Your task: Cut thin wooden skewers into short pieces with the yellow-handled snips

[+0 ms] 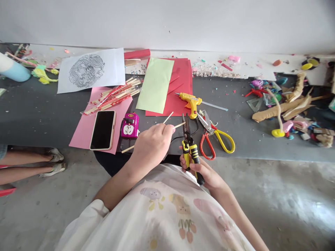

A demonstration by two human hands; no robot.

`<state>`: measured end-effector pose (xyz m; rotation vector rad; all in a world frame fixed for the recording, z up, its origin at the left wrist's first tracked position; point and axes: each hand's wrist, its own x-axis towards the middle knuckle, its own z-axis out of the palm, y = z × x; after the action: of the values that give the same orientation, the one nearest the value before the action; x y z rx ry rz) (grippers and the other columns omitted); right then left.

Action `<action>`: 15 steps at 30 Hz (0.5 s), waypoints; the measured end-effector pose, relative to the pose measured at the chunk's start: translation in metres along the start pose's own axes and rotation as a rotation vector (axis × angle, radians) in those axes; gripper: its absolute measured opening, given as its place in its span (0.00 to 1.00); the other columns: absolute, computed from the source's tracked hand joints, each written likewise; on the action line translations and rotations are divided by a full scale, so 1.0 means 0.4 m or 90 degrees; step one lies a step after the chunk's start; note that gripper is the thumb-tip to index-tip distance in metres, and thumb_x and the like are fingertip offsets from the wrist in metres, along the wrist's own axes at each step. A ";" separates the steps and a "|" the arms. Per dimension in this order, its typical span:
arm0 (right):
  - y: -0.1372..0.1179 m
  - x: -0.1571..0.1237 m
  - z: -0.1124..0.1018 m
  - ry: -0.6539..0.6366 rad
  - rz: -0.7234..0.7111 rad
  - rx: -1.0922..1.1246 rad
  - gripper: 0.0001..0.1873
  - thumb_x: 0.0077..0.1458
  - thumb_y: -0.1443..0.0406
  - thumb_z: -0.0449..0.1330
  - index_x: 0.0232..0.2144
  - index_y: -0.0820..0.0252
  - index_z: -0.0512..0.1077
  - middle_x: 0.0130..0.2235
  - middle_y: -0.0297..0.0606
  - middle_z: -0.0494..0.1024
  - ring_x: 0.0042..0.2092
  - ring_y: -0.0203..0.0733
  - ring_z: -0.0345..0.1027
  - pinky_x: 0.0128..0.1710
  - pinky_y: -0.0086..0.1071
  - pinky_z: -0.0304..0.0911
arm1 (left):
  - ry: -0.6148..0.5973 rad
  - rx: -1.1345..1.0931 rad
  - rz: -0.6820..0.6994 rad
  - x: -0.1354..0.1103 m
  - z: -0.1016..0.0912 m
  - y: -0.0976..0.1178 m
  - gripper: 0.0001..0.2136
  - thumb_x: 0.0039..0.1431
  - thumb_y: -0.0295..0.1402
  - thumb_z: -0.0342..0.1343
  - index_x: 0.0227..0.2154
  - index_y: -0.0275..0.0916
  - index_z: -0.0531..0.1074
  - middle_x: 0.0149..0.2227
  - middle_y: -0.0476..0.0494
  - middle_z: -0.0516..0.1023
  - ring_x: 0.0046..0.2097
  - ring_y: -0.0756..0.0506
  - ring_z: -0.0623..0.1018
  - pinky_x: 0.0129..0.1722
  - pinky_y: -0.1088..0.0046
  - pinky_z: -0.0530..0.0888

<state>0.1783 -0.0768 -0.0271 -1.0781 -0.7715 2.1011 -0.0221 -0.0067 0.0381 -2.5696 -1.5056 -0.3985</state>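
My left hand (154,144) is closed around thin wooden chopsticks (168,117); two ends stick out on its far side and one near the purple socket block (130,126). One end reaches the jaws of the pliers (187,139), which have yellow and black handles. These pliers are held by my right hand (202,170), fingers wrapped around the grips, jaws slightly apart. Whether the jaws touch the stick I cannot tell. Just beyond lie a yellow glue gun (190,101) and scissors (209,127) with one red and one yellow handle.
Left on the grey table (240,139) are a phone (103,130), pink paper (78,134), packaged chopsticks (115,96) and a dragon print (112,69). Green paper (155,83) overlaps red paper (183,80). Craft scraps (295,104) crowd the right. Another person's legs (28,164) show at left.
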 end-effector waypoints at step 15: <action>-0.014 0.005 0.007 0.048 0.040 -0.112 0.31 0.41 0.61 0.67 0.48 0.56 0.63 0.40 0.35 0.68 0.38 0.39 0.62 0.39 0.34 0.60 | 0.013 -0.025 0.004 -0.007 0.007 -0.013 0.06 0.65 0.29 0.45 0.39 0.38 0.67 0.30 0.48 0.74 0.31 0.49 0.75 0.26 0.71 0.62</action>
<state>0.1768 -0.0725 -0.0226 -1.2835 -0.9105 2.0613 -0.0276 -0.0058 0.0344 -2.5909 -1.4963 -0.4565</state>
